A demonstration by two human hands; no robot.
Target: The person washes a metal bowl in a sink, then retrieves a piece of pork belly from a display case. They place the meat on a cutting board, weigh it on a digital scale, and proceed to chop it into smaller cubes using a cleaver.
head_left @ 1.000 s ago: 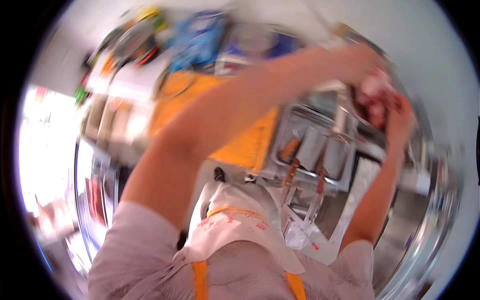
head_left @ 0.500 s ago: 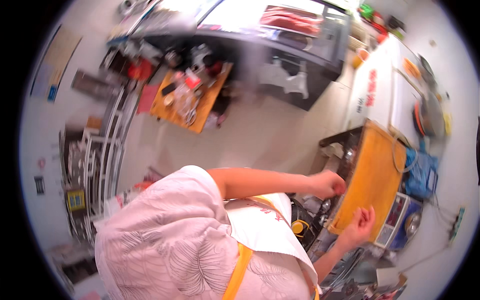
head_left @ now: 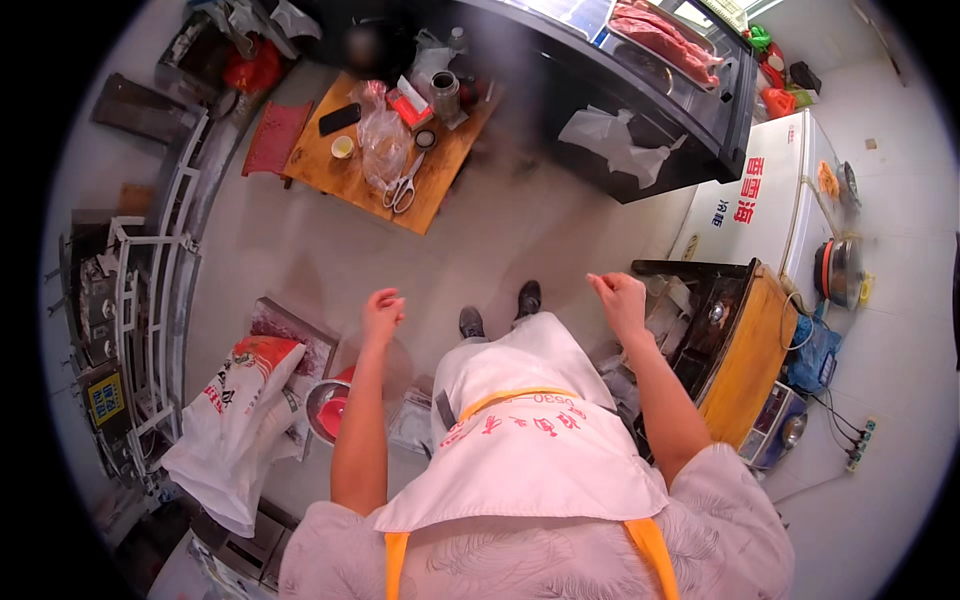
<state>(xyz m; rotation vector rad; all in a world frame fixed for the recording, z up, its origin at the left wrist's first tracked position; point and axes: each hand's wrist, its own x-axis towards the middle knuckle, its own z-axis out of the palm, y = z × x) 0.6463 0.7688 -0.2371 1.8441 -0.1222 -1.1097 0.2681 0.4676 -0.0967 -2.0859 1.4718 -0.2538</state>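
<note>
My left hand (head_left: 383, 317) hangs in the air left of my apron (head_left: 530, 465), its fingers loosely bent and apart, nothing in it. On the right, my right hand (head_left: 620, 302) is raised before the dark wooden cabinet, fingers curled in, and no object shows in them. Neither hand touches anything. Below my left forearm stands a metal bowl (head_left: 322, 418) with something red in it. Beside it a white and red sack (head_left: 230, 420) leans on the floor. The cabinet's orange-brown wooden top (head_left: 750, 360) lies to the right of my right forearm.
Ahead on the left is a low wooden table (head_left: 315, 165) with scissors (head_left: 402, 190), a phone (head_left: 340, 119), a plastic bag and a canister (head_left: 446, 95). A dark display counter (head_left: 690, 170) holds red meat (head_left: 660, 40). A white chest freezer (head_left: 770, 180) stands right; a metal rack (head_left: 150, 300) stands left.
My body has turned from the wooden-topped cabinet to face the floor and table. Both hands have come away from beside the cabinet top and are now spread apart ahead of me.
</note>
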